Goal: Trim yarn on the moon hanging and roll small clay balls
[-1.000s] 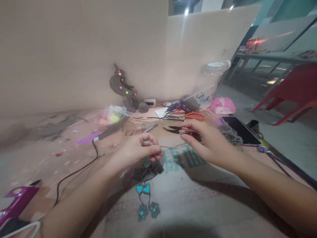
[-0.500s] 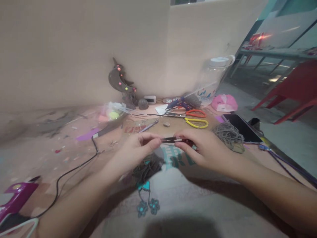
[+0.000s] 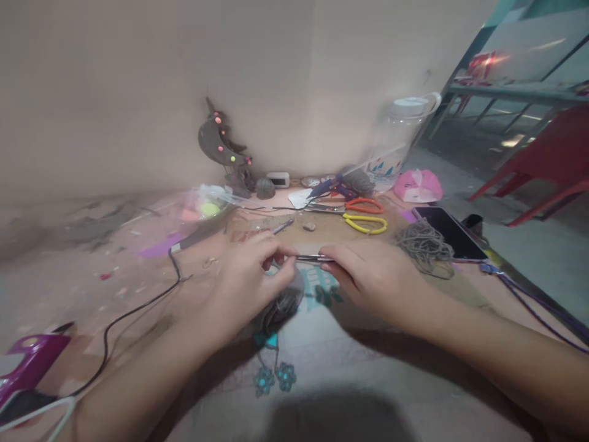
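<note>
My right hand [image 3: 368, 276] is closed round small thread snips [image 3: 313, 258], whose blades point left at my left fingertips. My left hand [image 3: 251, 279] pinches a thin grey cord at the top of a grey yarn piece [image 3: 280, 306] that lies under both hands on the cardboard. From that piece hang teal hearts and two teal flower charms [image 3: 275, 377] toward me.
Orange scissors [image 3: 363, 205] and yellow scissors [image 3: 365, 224] lie behind the hands, near a blue glue gun [image 3: 329, 186]. A grey cord bundle [image 3: 426, 242] and a phone [image 3: 448, 233] sit right. A black cable [image 3: 138, 310] runs left; a purple object [image 3: 27, 362] lies far left. A clear jar [image 3: 396, 138] stands at the back.
My right hand picked up the snips and brought them left to my left hand's pinched cord. Both hands sank lower onto the grey yarn piece.
</note>
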A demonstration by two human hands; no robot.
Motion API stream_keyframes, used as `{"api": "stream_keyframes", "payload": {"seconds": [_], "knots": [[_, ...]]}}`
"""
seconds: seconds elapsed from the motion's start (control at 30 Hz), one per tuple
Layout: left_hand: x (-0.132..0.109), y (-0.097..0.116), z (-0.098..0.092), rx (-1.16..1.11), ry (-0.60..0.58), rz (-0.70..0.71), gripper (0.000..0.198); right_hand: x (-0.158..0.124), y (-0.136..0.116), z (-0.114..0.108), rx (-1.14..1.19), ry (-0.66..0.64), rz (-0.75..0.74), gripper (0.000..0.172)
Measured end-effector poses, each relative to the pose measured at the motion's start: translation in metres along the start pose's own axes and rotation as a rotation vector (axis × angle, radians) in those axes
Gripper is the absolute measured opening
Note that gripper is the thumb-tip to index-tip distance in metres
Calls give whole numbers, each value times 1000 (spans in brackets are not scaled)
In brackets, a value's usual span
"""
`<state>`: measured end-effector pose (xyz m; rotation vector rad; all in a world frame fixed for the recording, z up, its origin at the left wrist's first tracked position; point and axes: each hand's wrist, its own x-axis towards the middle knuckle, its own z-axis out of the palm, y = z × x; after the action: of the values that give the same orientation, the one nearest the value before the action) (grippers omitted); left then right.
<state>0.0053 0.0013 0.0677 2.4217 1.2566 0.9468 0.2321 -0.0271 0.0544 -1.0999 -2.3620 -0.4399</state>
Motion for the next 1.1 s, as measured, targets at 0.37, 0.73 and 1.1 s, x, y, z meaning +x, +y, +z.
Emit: {"api": "stream_keyframes", "payload": {"seconds": [0.37, 0.73, 1.1], "knots": [[3, -7, -17, -213, -20, -54, 14, 6, 7, -8, -40, 30, -68, 27], [-4, 0, -11, 5, -2, 203, 7, 5, 0, -11, 22, -36, -56, 25], [5, -21, -35, -28, -105, 227, 13, 10, 12, -23, -84, 126, -125, 26]]}}
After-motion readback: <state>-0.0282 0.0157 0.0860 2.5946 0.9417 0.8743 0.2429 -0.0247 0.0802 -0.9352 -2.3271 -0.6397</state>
